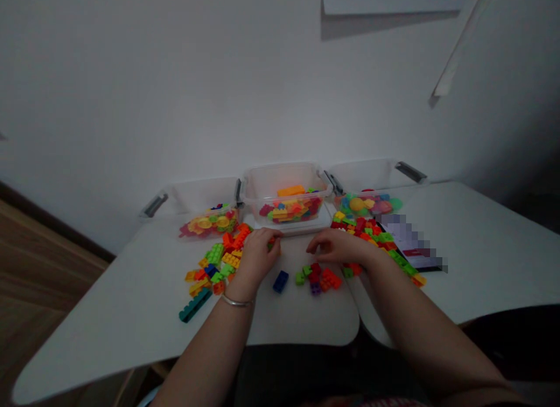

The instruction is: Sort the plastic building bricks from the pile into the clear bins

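My left hand (261, 251), a bangle on its wrist, is in the middle of the table with fingers curled. Green and orange bits of a toy building brick (270, 244) show between its thumb and fingers, mostly hidden. My right hand (336, 245) hovers to the right, fingers bent and apart, with nothing visible between them. A dark blue brick (280, 281) lies alone below and between the hands. Under my right hand sits a small group of red, green, purple and orange bricks (315, 274). A loose pile of bricks (215, 254) spreads beside my left hand.
Against the wall stand three clear plastic bins: a left bin (192, 191), a middle bin (284, 176) with bricks, and a right bin (371, 172) with round colourful pieces. More bricks (385, 237) lie beyond my right forearm, near a partly blurred dark-edged flat item (409, 241).
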Tool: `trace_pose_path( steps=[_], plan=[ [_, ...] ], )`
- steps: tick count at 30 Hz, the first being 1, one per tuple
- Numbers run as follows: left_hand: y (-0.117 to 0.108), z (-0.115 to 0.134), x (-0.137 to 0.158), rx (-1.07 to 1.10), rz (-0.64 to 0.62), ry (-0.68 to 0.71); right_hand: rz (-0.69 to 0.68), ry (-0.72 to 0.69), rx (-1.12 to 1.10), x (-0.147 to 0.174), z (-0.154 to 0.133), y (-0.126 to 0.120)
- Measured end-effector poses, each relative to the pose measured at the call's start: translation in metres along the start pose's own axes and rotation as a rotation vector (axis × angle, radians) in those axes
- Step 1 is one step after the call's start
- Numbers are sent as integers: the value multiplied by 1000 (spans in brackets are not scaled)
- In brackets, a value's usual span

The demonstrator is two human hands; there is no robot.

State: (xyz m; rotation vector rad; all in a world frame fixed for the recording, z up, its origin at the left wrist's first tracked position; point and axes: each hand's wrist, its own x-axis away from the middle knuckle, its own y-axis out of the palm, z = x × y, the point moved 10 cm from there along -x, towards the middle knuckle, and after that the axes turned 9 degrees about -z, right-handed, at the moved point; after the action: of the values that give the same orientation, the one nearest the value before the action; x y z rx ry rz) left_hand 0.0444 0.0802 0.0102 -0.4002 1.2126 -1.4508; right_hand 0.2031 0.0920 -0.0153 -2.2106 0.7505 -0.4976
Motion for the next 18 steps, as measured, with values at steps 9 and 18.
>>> trace_pose_path(
  steps=[9, 18],
  plan=[
    [-2, 2, 0, 10, 1, 5, -43, -21, 100, -5, -4, 10],
    [-2, 3, 1, 8, 0, 19, 113, -23, 224, -6, -8, 0]
  ],
)
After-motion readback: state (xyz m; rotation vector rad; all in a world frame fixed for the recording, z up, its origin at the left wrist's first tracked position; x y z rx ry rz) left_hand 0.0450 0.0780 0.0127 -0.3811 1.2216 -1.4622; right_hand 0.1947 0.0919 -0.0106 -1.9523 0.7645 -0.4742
